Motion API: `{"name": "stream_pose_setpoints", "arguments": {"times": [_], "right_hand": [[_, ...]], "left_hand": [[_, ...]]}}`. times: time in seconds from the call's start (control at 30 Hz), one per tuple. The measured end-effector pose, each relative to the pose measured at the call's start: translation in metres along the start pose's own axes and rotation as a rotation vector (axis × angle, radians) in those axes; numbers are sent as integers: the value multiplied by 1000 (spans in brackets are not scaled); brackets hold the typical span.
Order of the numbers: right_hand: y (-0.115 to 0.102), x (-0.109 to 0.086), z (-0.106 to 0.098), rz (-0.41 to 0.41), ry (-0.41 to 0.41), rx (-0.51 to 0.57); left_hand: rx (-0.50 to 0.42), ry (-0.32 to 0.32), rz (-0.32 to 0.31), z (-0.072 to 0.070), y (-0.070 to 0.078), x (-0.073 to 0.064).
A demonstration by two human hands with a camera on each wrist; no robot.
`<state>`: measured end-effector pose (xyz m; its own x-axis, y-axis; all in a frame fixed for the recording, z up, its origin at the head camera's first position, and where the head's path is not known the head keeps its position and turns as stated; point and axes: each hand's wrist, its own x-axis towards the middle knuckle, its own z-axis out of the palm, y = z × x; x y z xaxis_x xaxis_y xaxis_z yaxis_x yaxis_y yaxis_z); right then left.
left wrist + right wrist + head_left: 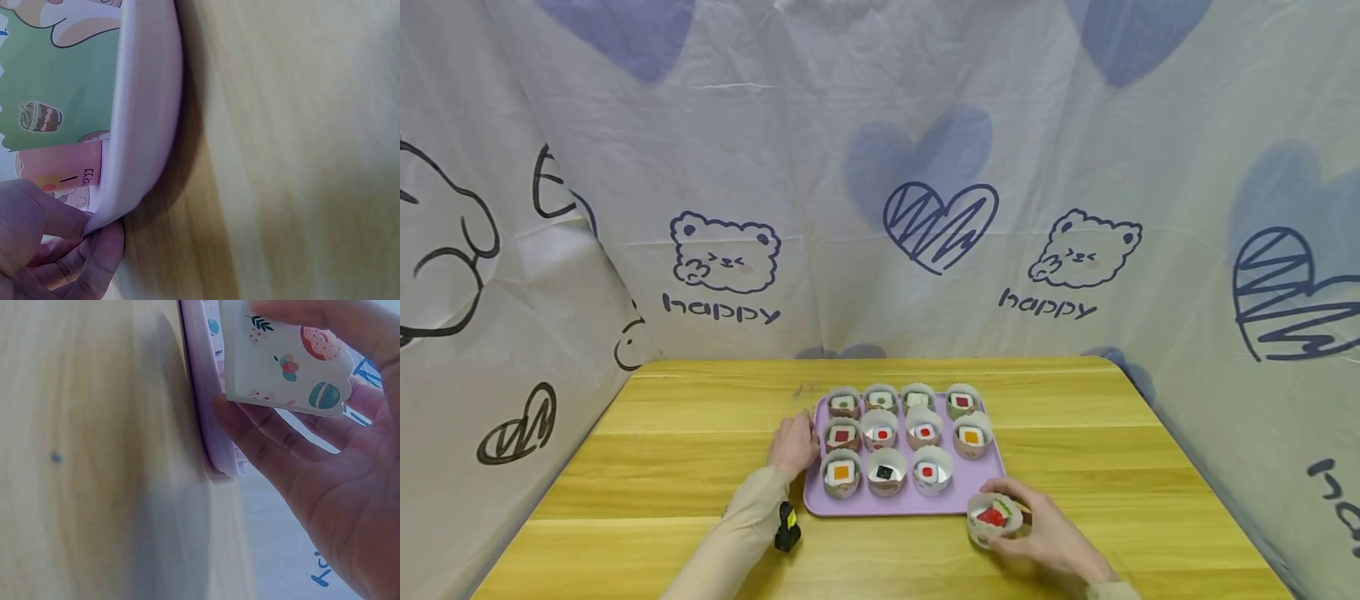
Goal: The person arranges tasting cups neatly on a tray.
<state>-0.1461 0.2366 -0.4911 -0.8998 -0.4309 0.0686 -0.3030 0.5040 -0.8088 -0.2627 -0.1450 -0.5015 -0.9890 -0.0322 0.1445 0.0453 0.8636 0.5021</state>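
A pink-lilac tray [961,487] lies on the table with rows of paper cups, each holding a small white square piece topped in green, dark red, red, orange or black. At its left edge my left hand [795,447] pinches the rim [140,112] between thumb and fingers. My right hand [1051,533] grips another paper cup [983,532] by its sides, at the tray's front right corner. That cup, printed with fruit and leaf drawings, contains a strawberry-red and green topping [992,517]. In the right wrist view, the held cup [290,365] overlaps the tray's rim.
The yellow wood-grain table [700,417] extends around the tray on all sides. White cloth [827,275] with printed hearts, bears and lettering hangs behind and at both sides. A black band with a yellow mark [787,525] sits on the left wrist.
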Motion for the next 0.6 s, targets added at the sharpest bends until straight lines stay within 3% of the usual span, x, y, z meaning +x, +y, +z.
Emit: {"name": "stream_pose_setpoints", "arguments": {"times": [0.6], "right_hand": [[2,16,-5,-35,108,-121]], "left_hand": [[-1,-6,-1,0,1,0]]}}
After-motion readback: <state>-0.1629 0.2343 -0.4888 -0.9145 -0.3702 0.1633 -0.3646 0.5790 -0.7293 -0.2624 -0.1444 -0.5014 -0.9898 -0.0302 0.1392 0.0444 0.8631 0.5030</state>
